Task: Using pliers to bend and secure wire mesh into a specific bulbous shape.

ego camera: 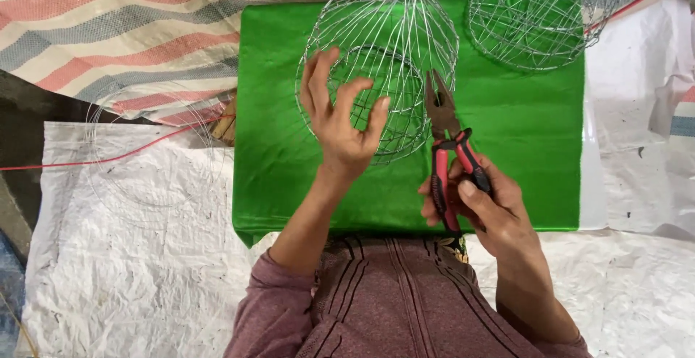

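- Right hand [483,202], nearest, grips red-handled pliers [449,157], jaws touching the wire basket [378,68].
- Left hand [342,115], fingers spread and curled, touches the basket's near side.
- Basket lies on the green cloth [521,119]; a second wire basket [539,14] lies well apart.

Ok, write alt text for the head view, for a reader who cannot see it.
Seen from above, a person's right hand holds red-handled pliers against a round wire basket on a green cloth, while the open left hand hovers by the basket's side. A second wire basket sits at the cloth's far right corner.
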